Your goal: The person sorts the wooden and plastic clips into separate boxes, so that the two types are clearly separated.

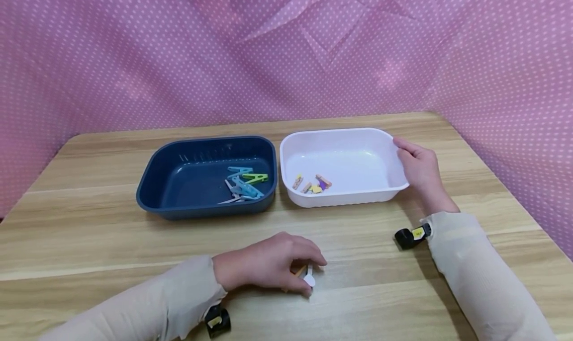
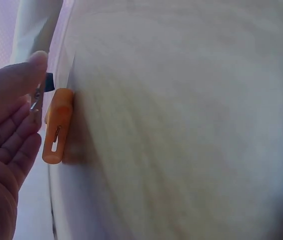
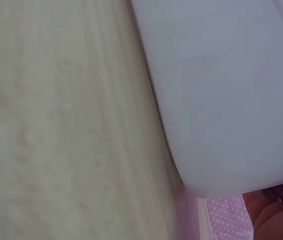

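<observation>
My left hand [image 1: 275,261] is low over the table at the front centre. Its thumb and fingers pinch a small clothespin with a white round piece [image 1: 310,280]; the clip's metal spring shows in the left wrist view. Right beside those fingertips is an orange clothespin [image 2: 58,125], mostly hidden by the hand in the head view. My right hand [image 1: 421,169] grips the right end of a white bin [image 1: 344,198], thumb at the rim. Several small decorated clothespins [image 1: 316,188] lie in that bin's front left corner.
Left of the white bin stands a dark blue bin [image 1: 188,213], holding several blue, green and pale clothespins [image 1: 246,187] at its right side. Behind the wooden table [image 1: 112,241] hangs a pink dotted cloth [image 1: 268,57]. Each wrist wears a small black camera [image 1: 405,238].
</observation>
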A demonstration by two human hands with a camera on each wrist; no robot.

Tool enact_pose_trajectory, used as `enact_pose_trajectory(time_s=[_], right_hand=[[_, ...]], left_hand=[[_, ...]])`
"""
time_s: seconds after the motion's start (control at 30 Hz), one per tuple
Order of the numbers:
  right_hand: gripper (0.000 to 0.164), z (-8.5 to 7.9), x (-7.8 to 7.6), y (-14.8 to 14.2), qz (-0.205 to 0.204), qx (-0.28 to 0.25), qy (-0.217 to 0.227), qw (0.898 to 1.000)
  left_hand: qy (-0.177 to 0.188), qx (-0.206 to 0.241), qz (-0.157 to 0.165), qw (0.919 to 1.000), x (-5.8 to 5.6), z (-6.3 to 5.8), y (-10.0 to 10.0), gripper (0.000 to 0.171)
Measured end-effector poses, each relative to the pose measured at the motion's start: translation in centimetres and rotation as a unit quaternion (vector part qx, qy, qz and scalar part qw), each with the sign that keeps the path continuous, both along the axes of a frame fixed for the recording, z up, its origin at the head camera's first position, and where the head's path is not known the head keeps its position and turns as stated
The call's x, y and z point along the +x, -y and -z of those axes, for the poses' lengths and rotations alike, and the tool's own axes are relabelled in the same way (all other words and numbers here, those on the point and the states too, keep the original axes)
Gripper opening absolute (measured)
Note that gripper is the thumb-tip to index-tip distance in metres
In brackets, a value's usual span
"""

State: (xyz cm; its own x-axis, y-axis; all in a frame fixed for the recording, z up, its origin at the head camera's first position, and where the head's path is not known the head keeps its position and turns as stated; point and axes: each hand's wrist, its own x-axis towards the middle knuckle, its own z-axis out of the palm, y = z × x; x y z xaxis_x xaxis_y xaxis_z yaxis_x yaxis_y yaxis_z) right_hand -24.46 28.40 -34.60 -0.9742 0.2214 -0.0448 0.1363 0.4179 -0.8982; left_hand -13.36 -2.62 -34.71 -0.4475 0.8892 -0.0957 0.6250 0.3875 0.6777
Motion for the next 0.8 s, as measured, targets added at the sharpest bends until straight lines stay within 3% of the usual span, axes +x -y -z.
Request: enact_pose_trajectory(time_s=[0.23,0.37,0.57,0.8], right_hand=[[0.042,0.09,0.00,0.04,-0.001,-0.001,-0.002,1.000],[0.042,0.04,0.04,0.00,0.001,-0.003,0.000,1.000],[0.042,0.02,0.04,-0.05,-0.001,-0.004,0.003,1.000],[0.042,0.03,0.00,-0.05,-0.005,-0.008,0.002,1.000]], left_hand=[[0.008,0.057,-0.055,0.9968,0.44,-0.38,0.05,0.040],[-0.043,0.108,-0.072,0.9906,0.54,-0.40,0.14,0.039],[-0.116,0.170,-0.104,0.9729,0.67,-0.31,0.13,0.036],[-0.123,0.206,-0.131,0.9619,0.77,-0.70,-0.28,0.036]])
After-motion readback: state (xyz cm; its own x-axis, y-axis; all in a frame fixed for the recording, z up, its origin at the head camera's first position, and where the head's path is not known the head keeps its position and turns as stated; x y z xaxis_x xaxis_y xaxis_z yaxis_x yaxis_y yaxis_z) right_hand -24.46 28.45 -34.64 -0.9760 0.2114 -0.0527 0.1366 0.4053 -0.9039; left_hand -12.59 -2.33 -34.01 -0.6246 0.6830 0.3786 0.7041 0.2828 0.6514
